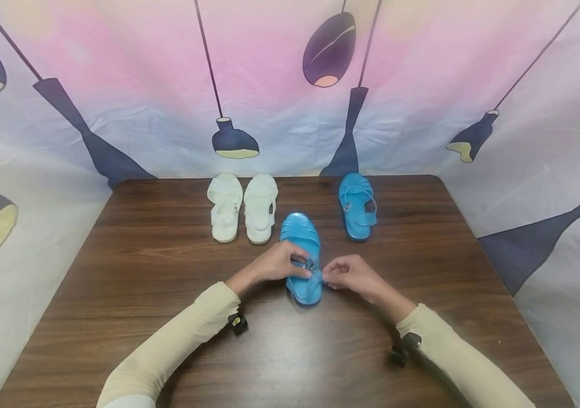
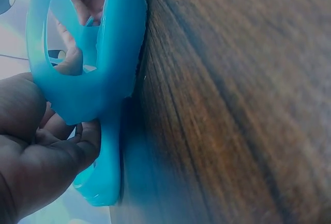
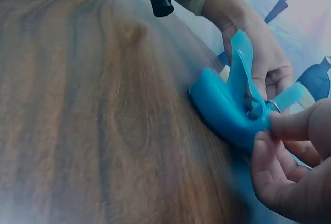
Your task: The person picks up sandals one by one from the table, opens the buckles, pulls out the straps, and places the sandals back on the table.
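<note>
A blue jelly sandal stands on the table, its toe pointing away from me. My left hand reaches over it from the left and holds the ankle strap near the small metal buckle. On the other side, my right hand pinches the strap between thumb and fingertips, seen closer in the right wrist view, where the blue strap sticks up. In the left wrist view the heel band hides part of the fingers. Whether the strap is threaded through the buckle cannot be made out.
A second blue sandal lies at the back right of the brown wooden table. Two white sandals stand side by side at the back left. A patterned cloth hangs behind the table.
</note>
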Action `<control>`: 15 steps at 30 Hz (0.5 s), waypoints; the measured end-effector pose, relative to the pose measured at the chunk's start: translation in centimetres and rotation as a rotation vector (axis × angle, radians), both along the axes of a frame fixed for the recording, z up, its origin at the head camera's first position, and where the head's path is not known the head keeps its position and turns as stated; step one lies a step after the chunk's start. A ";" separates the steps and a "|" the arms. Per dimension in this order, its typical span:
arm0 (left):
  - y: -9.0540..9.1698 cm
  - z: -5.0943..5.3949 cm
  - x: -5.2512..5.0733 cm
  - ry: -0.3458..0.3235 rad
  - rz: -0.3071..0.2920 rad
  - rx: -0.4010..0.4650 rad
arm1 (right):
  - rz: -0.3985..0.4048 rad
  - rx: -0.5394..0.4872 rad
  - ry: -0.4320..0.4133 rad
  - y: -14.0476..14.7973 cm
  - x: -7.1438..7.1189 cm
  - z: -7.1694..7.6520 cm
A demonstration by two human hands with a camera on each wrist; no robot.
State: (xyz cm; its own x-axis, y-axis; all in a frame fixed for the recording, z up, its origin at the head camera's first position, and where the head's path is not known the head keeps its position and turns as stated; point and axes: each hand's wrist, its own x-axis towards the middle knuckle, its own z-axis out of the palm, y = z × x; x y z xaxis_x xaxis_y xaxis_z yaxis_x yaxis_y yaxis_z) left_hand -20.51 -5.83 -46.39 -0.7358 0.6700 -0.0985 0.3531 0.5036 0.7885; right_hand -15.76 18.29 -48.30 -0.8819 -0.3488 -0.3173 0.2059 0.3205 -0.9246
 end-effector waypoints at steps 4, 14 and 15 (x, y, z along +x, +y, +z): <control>0.2 0.0 0.0 0.012 -0.016 0.008 | -0.016 0.030 0.081 -0.5 -0.4 0.2; 0.1 0.0 0.0 0.023 -0.013 -0.002 | -0.055 0.073 0.111 -0.7 -0.5 0.6; 0.1 0.0 0.0 0.026 -0.007 -0.007 | -0.056 0.075 0.110 -0.6 -0.4 0.6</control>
State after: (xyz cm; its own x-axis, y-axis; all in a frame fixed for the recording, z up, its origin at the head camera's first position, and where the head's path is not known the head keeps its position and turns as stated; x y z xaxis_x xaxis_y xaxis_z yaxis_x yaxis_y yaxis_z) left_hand -20.51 -5.76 -46.37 -0.7334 0.6746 -0.0843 0.3770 0.5068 0.7753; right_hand -16.19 17.68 -47.75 -0.9300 -0.2771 -0.2414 0.1244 0.3805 -0.9164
